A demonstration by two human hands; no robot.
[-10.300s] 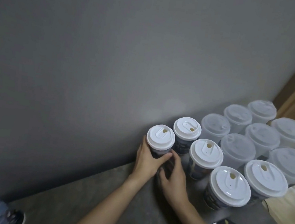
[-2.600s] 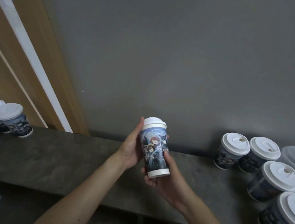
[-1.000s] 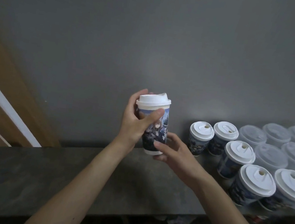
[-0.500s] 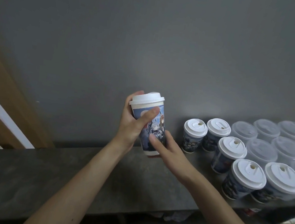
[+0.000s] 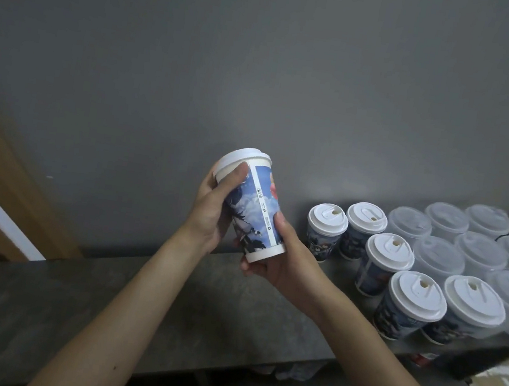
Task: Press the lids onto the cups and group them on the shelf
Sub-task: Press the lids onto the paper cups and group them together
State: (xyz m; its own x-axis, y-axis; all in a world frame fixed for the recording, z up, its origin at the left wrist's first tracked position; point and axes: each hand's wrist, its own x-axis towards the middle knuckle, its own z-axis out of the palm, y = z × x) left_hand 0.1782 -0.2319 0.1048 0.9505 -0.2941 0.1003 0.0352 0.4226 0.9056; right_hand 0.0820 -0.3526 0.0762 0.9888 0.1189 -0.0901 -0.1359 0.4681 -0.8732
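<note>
i hold the printed cup in the air above the dark shelf, tilted with its top leaning left, well apart from the white-lidded cups grouped at the right. my left hand curls round its upper half, thumb against the rim of the white lid. my right hand cradles the base, thumb on the side. if i press only at the thumb, i think the lid could seat crooked or lift on the far edge, and a hard squeeze could buckle the cup's side. half a second ago the cup stood nearly upright. now it leans, its seam faces me, and my left thumb sits higher.
</note>
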